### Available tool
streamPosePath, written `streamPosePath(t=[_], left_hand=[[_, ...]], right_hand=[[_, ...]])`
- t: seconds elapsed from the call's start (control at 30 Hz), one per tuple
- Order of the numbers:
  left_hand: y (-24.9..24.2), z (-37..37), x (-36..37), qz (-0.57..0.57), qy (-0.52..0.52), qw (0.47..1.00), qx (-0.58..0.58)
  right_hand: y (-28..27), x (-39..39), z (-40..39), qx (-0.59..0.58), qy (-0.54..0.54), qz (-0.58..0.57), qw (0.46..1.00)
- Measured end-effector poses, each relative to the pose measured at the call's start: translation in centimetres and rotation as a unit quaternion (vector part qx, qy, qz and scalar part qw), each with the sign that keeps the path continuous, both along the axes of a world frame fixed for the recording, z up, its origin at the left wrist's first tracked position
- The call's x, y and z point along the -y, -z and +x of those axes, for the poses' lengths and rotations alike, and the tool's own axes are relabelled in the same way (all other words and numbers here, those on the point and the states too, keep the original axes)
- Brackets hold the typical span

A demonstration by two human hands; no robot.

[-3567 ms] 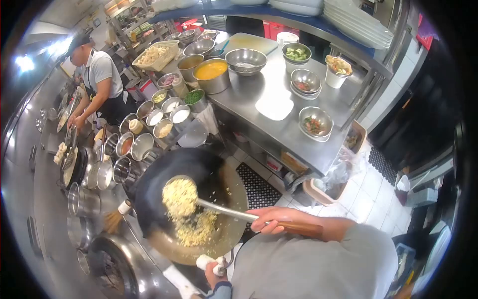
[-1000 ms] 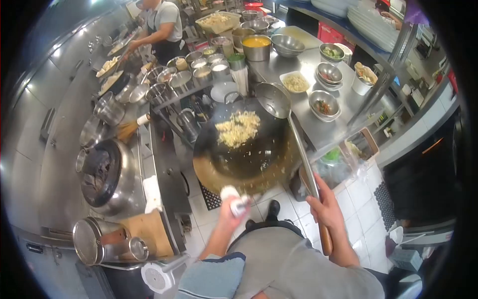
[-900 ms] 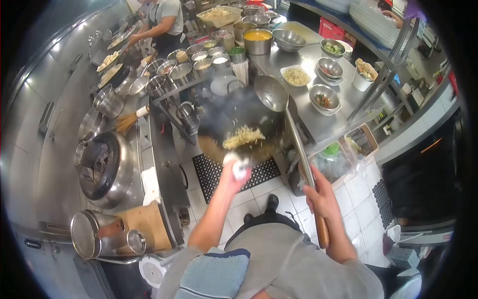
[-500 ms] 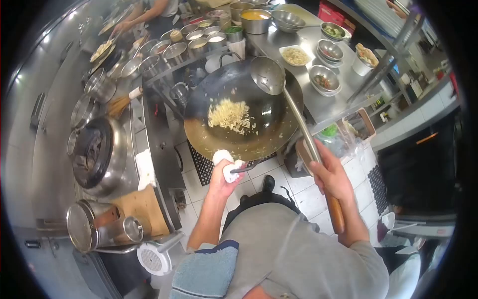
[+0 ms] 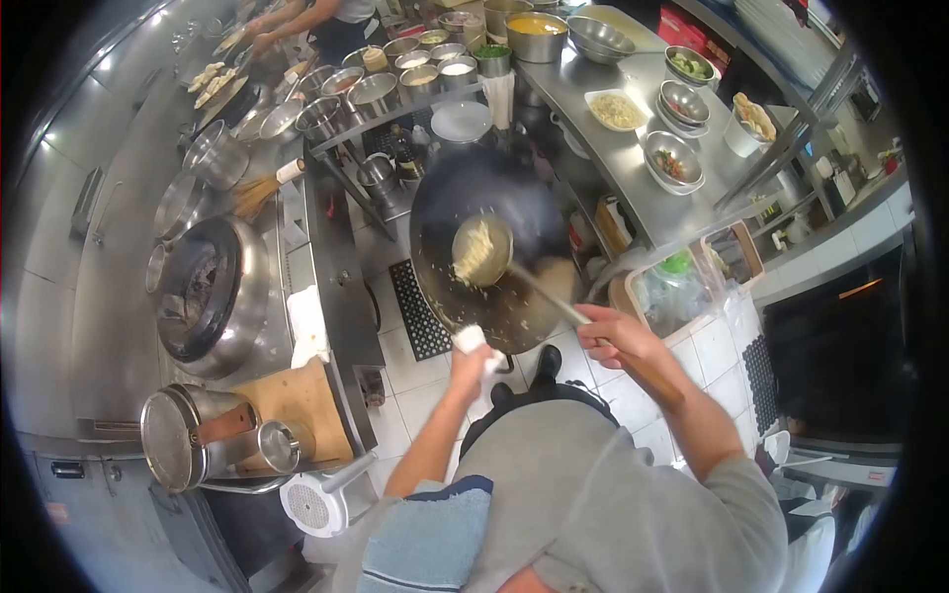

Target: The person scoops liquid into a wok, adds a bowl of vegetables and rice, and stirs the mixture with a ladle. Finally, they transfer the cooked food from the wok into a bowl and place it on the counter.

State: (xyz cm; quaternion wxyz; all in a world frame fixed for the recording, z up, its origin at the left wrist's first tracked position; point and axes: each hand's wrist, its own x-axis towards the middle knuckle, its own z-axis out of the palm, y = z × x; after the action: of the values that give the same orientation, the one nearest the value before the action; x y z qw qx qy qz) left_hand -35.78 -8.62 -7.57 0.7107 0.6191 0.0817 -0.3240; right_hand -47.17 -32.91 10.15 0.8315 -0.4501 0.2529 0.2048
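A folded white cloth [image 5: 469, 339] is in my left hand [image 5: 472, 369], its fingers closed on it at the near rim of a large dark wok [image 5: 524, 188]. The wok tilts, held in the air over the floor. My right hand [image 5: 625, 342] grips the long shaft of a ladle [image 5: 544, 289] with a wooden handle end. Inside the wok the ladle's bowl holds pale yellow, crumbly food [image 5: 480, 253]. A few bits of it are scattered over the wok's wall. The wok's own handle is mostly hidden behind my left hand and the cloth.
On the right stands a steel counter [image 5: 593, 148] with a bowl of pale food [image 5: 615, 110] and several metal bowls. Several ingredient pots [image 5: 374, 92] line the back. A stove with another wok [image 5: 203, 292] is at left. Another person's arm [image 5: 282, 25] works at far left.
The wok has swung to the right and tilted. My right hand has lowered the ladle from above the wok's far right rim into it, and food now sits in its bowl.
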Motion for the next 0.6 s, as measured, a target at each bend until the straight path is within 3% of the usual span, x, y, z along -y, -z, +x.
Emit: streamPosePath(t=[0.03,0.07,0.1,0.13,0.17,0.2,0.27,0.37,0.4,0.47,0.53,0.6], left_hand=[[1.2,1.6,-0.6,-0.031,-0.003,0.993,-0.114],[1.2,2.9,-1.9,-0.133,0.032,0.969,-0.206],[1.2,2.8,-2.9,-0.13,-0.005,0.951,-0.28],[0.6,2.6,-3.4,-0.131,-0.04,0.927,-0.348],[0.5,1.4,-4.9,-0.189,-0.027,0.91,-0.369],[0.4,0.5,-5.7,-0.246,-0.011,0.888,-0.388],[-1.5,0.6,-4.0,-0.243,-0.029,0.88,-0.407],[4.4,2.9,-0.2,-0.217,-0.077,0.871,-0.434],[1.3,2.8,1.7,-0.229,-0.053,0.889,-0.393],[0.6,-0.1,1.3,-0.178,-0.057,0.937,-0.295],[-5.6,-2.4,0.4,-0.192,-0.007,0.954,-0.23],[-6.1,-1.2,0.9,-0.192,0.005,0.96,-0.203]], right_hand=[[1.4,-0.2,-0.1,-0.024,0.026,0.07,0.997],[2.8,-0.7,-0.6,-0.049,0.052,0.14,0.988],[4.5,-1.2,-1.3,-0.072,0.079,0.21,0.972],[7.1,-0.4,-3.1,-0.082,0.068,0.358,0.928],[6.6,0.1,-5.1,-0.13,0.093,0.547,0.821],[3.6,-0.1,-6.4,-0.107,0.146,0.369,0.912],[0.8,0.2,-7.7,-0.053,0.173,0.359,0.916],[2.5,1.3,-7.1,0.048,0.244,0.315,0.916],[1.3,1.3,-5.9,0.07,0.239,0.291,0.924],[-2.0,2.1,-5.1,0.078,0.21,0.142,0.964],[-3.7,3.1,-5.9,0.113,0.19,0.1,0.97],[-3.6,3.3,-5.7,0.128,0.196,0.079,0.969]])
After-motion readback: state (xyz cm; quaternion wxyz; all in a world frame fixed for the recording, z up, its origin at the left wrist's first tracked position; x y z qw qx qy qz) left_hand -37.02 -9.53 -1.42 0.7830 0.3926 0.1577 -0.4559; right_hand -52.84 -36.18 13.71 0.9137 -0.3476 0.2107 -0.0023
